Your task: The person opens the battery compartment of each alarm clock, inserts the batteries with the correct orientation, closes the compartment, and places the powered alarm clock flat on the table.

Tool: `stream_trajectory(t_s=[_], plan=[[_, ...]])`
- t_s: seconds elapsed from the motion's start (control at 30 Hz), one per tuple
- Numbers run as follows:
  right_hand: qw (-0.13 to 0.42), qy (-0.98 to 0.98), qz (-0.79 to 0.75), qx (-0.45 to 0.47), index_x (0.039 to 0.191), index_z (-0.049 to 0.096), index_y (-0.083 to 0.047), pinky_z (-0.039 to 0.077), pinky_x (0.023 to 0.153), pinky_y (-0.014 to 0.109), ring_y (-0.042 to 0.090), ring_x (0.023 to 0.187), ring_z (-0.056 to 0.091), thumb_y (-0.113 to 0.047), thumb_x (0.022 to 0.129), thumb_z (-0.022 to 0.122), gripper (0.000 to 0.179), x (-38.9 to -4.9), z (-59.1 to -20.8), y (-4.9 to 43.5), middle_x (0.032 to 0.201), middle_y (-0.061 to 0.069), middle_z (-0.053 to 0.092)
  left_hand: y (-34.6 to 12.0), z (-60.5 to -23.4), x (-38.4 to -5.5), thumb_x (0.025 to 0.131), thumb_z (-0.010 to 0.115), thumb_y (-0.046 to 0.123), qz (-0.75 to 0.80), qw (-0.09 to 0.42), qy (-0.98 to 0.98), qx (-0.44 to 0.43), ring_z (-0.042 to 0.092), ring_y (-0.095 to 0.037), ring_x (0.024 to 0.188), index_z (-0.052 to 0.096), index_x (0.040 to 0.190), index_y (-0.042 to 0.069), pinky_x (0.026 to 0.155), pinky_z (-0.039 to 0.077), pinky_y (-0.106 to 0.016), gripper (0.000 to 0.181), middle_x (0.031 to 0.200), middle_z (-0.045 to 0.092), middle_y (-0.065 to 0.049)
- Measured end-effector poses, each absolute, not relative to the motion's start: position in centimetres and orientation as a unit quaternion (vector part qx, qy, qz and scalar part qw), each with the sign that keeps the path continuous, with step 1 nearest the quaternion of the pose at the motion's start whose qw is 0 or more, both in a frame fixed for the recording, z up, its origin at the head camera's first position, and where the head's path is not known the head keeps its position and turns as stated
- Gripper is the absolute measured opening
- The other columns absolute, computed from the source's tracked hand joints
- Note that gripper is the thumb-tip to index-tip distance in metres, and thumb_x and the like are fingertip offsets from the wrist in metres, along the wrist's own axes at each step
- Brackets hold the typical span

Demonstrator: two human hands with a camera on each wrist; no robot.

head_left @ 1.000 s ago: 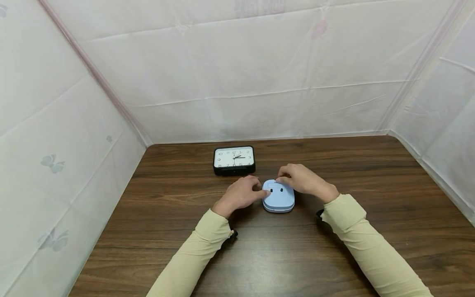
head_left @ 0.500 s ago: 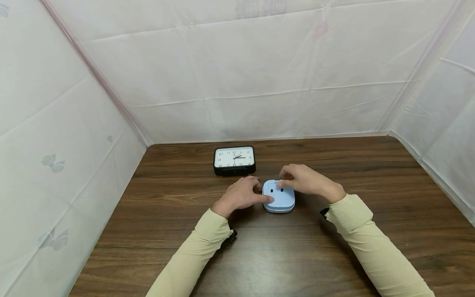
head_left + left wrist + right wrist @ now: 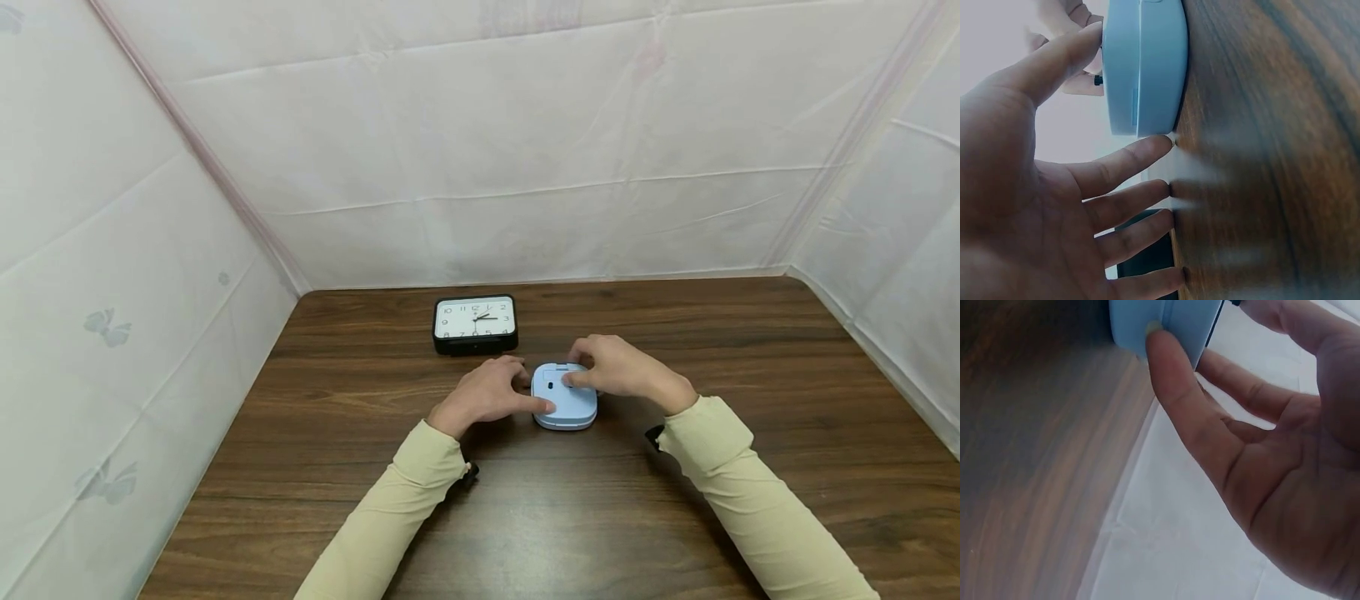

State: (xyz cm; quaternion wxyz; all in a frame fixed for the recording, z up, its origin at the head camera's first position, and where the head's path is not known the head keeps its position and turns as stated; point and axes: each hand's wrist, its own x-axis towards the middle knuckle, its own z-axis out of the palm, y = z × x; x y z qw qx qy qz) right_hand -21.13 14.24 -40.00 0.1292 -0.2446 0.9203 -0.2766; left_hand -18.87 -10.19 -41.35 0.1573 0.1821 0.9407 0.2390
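Observation:
A light-blue alarm clock (image 3: 573, 408) with rounded corners lies face down on the table. On its back are a battery cover and a small black knob (image 3: 550, 386); a second knob is hidden under the right thumb. My left hand (image 3: 489, 392) presses its thumb on the back, near the left edge. In the left wrist view its fingers spread fairly straight, tips at the tabletop, the index tip right at the clock's corner. My right hand (image 3: 626, 367) grips the clock's far right corner, index fingertip against the side wall (image 3: 1135, 325) in the right wrist view.
A black rectangular clock (image 3: 476, 319) with a white dial lies face up just beyond the left hand. Brown wood-grain tabletop (image 3: 337, 417) surrounds both clocks. White sheeting (image 3: 525, 167) hangs behind the table and along its sides.
The right thumb has slid from the back's far edge toward the viewer, onto the right knob. The left thumb has moved slightly nearer the front. The blue clock has barely shifted.

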Motion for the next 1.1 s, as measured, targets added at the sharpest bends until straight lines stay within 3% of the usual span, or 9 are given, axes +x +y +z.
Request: stream_trajectory(t_s=[0.1,0.2,0.4,0.57,0.67,0.8,0.93,1.1], plan=[[0.135,0.919,-0.298,-0.220,0.113,0.071,0.000,0.056,0.070,0.035,0.018,0.079,0.065,-0.024,0.098,0.076,0.029,-21.10,-39.95,14.32,0.101,0.009,0.070,-10.23,-41.35,-18.87,0.089,0.075,0.066,0.249,0.159,0.939,0.176,0.053,-0.031,0.140,0.072,0.130,0.008,0.108,0.046,-0.049,0.071,0.156,0.054,-0.011],[0.143,0.915,-0.325,-0.194,0.113,0.069,0.001,0.057,0.066,0.033,0.019,0.073,0.068,-0.022,0.098,0.074,0.028,-21.13,-40.07,14.45,0.099,0.010,0.070,-10.28,-41.37,-18.84,0.091,0.071,0.066,0.259,0.159,0.937,0.171,0.057,-0.030,0.135,0.073,0.128,0.007,0.105,0.049,-0.048,0.069,0.154,0.056,-0.012],[0.152,0.902,-0.361,-0.180,0.119,0.066,0.004,0.061,0.070,0.036,0.022,0.077,0.071,-0.019,0.100,0.070,0.029,-21.11,-40.11,14.57,0.104,0.014,0.070,-10.38,-41.31,-18.84,0.095,0.062,0.066,0.269,0.165,0.934,0.171,0.059,-0.030,0.133,0.069,0.136,0.006,0.104,0.049,-0.048,0.073,0.153,0.057,-0.012],[0.164,0.892,-0.381,-0.180,0.122,0.063,0.005,0.062,0.073,0.040,0.023,0.081,0.073,-0.017,0.103,0.067,0.030,-21.01,-40.05,14.50,0.108,0.016,0.070,-10.33,-41.31,-18.95,0.094,0.062,0.065,0.283,0.159,0.930,0.174,0.065,-0.024,0.116,0.067,0.138,0.006,0.097,0.052,-0.044,0.073,0.135,0.068,-0.009],[0.154,0.899,-0.364,-0.190,0.123,0.064,0.004,0.060,0.070,0.038,0.022,0.079,0.070,-0.021,0.106,0.064,0.031,-20.93,-39.97,14.44,0.107,0.014,0.070,-10.24,-41.15,-18.85,0.093,0.065,0.065,0.297,0.155,0.926,0.173,0.066,-0.019,0.095,0.071,0.126,0.009,0.083,0.053,-0.038,0.066,0.115,0.072,-0.004],[0.137,0.912,-0.328,-0.204,0.123,0.067,0.001,0.056,0.074,0.040,0.022,0.084,0.067,-0.038,0.110,0.057,0.042,-20.74,-39.68,14.45,0.107,0.010,0.071,-10.10,-40.79,-18.56,0.091,0.070,0.066,0.324,0.150,0.918,0.171,0.061,-0.016,0.077,0.073,0.111,0.012,0.068,0.050,-0.034,0.057,0.092,0.069,0.003],[0.140,0.914,-0.319,-0.208,0.127,0.066,0.002,0.056,0.081,0.043,0.023,0.094,0.068,-0.049,0.108,0.059,0.055,-20.68,-39.55,14.47,0.113,0.011,0.071,-10.06,-40.68,-18.44,0.090,0.073,0.065,0.338,0.147,0.914,0.173,0.059,-0.015,0.074,0.072,0.106,0.013,0.065,0.049,-0.033,0.054,0.088,0.068,0.003],[0.160,0.904,-0.344,-0.200,0.133,0.061,0.007,0.059,0.073,0.039,0.024,0.088,0.070,-0.042,0.108,0.060,0.054,-20.77,-39.70,14.47,0.118,0.017,0.069,-10.09,-40.75,-18.57,0.088,0.076,0.063,0.342,0.150,0.910,0.181,0.061,-0.015,0.078,0.073,0.112,0.011,0.069,0.051,-0.034,0.057,0.093,0.070,0.003]])
